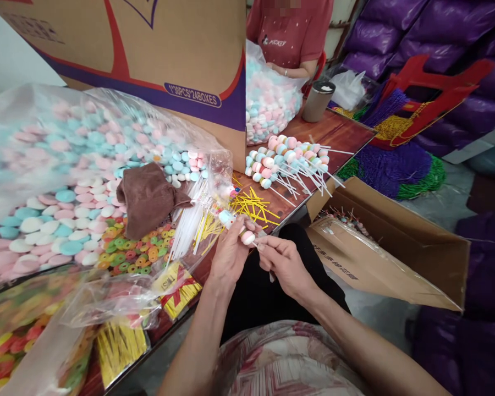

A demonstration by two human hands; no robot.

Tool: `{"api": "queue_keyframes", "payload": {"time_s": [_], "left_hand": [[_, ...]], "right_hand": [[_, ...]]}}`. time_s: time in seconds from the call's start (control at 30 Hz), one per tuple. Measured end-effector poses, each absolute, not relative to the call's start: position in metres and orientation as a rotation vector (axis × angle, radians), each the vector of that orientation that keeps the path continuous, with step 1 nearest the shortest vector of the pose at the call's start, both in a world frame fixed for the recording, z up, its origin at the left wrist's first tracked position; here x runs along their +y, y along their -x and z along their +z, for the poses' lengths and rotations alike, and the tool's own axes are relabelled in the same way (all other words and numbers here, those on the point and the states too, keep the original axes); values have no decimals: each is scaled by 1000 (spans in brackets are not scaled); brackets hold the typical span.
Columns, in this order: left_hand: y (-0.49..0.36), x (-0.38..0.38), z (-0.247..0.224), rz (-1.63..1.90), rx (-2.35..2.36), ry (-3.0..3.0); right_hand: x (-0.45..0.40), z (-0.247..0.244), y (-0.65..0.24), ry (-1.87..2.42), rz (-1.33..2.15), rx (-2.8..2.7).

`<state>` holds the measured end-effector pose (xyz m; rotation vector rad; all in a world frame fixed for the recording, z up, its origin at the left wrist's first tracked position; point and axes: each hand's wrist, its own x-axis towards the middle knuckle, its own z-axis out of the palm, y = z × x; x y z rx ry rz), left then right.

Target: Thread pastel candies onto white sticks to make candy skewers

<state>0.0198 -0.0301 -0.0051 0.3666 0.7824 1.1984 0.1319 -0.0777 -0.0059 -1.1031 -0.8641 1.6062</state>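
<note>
Left hand (231,247) curled round the sweets (247,237) and right hand (284,264) pinching the white stick (254,245) just beside them, I worked near the bench (350,132), where a light grip and straight stick seemed the surest way to avoid squashing them.

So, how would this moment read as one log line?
left hand: holding candy skewer | right hand: pinching at its lower end | nearby: loose yellow ties, brown cloth, skewer pile
</note>
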Motion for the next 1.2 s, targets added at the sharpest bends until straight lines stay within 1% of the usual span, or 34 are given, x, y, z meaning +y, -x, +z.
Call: {"api": "queue_keyframes", "payload": {"time_s": [0.13,0.2,0.27,0.37,0.43,0.63,0.73,0.83,0.93,1.0,1.1,1.2], "left_hand": [[-19,-34,-5,1141,816,-440],[-15,-33,-2,1078,802,-453],[-8,-30,3,1080,792,-455],[1,-19,8,1219,798,-408],[4,-13,9,1278,798,-352],[2,-5,8,1332,895,-187],[2,-5,8,1339,831,-152],[0,-8,7,1273,755,-193],[-2,-10,5,1231,720,-188],[-2,-12,5,1202,724,-174],[3,-13,6,1118,766,-160],[8,-14,9,1035,811,-125]], "right_hand": [[-78,-8,-130,1228,1185,-1332],[-78,-7,-134,1221,1123,-1387],[-76,-4,-139,1197,1253,-1287],[-74,5,-147,1080,1599,-984],[-73,9,-149,997,1745,-838],[-73,9,-154,847,1981,-659],[-71,6,-160,757,2092,-525],[-68,3,-158,699,2154,-414],[-69,1,-150,721,2105,-425],[-70,1,-146,827,1997,-561],[-69,4,-149,1036,1759,-937],[-65,9,-162,1125,1518,-1349]]}}
